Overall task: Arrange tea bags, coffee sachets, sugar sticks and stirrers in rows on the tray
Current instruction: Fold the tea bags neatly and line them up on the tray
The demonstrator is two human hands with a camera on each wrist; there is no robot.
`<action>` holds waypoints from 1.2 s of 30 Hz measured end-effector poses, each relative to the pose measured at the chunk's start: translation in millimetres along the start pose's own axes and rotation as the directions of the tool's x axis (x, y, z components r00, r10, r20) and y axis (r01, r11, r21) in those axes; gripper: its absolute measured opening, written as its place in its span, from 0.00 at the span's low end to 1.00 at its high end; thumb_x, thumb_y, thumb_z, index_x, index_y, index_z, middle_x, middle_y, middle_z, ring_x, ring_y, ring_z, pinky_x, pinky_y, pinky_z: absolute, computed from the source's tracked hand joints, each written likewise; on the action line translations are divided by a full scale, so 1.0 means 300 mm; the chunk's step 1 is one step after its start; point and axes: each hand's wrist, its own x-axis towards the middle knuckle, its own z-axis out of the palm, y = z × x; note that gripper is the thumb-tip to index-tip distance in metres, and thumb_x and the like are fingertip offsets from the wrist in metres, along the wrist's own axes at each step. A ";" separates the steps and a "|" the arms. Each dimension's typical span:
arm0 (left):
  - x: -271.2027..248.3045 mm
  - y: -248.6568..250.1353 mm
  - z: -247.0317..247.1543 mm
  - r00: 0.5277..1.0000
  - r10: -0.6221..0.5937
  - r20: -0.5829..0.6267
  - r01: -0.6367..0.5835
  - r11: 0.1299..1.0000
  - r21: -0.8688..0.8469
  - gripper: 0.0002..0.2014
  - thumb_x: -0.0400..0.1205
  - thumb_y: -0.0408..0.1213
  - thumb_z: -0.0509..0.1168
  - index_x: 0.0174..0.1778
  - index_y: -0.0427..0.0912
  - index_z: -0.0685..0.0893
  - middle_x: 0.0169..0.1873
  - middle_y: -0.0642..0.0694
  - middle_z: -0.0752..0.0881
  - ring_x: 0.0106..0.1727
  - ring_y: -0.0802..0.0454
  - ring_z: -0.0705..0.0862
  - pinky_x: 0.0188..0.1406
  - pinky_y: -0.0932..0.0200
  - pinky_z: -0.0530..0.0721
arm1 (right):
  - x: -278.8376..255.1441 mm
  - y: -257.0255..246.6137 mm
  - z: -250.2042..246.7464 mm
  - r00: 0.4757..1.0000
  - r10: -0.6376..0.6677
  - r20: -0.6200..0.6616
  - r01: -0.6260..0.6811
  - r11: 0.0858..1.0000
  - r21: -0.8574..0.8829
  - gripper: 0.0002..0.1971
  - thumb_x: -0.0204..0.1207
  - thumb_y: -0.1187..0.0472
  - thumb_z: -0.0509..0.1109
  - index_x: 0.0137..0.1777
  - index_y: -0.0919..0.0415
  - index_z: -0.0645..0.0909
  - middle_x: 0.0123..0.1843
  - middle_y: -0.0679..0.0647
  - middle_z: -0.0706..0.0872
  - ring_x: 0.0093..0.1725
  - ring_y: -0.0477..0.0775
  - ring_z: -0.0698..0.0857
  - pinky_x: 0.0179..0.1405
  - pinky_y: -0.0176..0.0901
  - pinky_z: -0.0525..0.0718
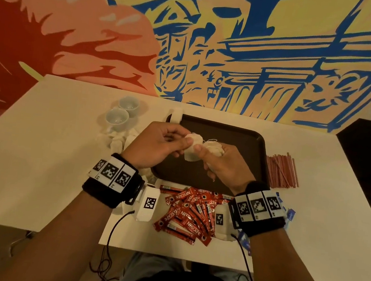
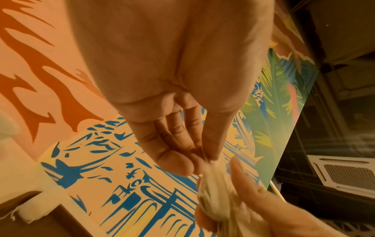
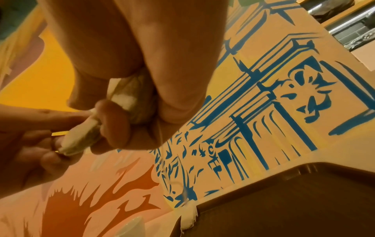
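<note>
Both hands hover above the dark brown tray point(image 1: 243, 146). My left hand point(image 1: 168, 142) pinches one pale tea bag point(image 1: 191, 150) between thumb and fingers. My right hand point(image 1: 214, 159) grips a bunch of tea bags point(image 1: 213, 147), with strings trailing from it. In the left wrist view my left hand point(image 2: 205, 158) pinches the tea bag point(image 2: 215, 179) at its top. The right wrist view shows my right hand point(image 3: 129, 112) curled round the bunch of tea bags point(image 3: 129, 96), with the single tea bag point(image 3: 81, 141) beside it. One tea bag point(image 1: 176, 114) lies on the tray's far left corner.
More tea bags point(image 1: 121, 138) lie heaped left of the tray, by two small pale cups point(image 1: 120, 114). Red coffee sachets point(image 1: 186, 213) are piled at the near table edge. Red stirrers point(image 1: 282, 170) lie right of the tray. Blue packets point(image 1: 289, 215) peek out under my right wrist.
</note>
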 end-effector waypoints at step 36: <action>0.867 -0.566 -0.220 0.903 -0.428 -0.021 0.323 0.647 0.691 0.07 0.82 0.43 0.72 0.53 0.45 0.90 0.43 0.48 0.86 0.43 0.49 0.84 0.47 0.56 0.81 | 0.605 0.239 -0.205 0.894 0.428 0.131 -0.447 0.838 0.312 0.15 0.91 0.56 0.57 0.62 0.62 0.84 0.58 0.64 0.86 0.54 0.58 0.88 0.48 0.49 0.92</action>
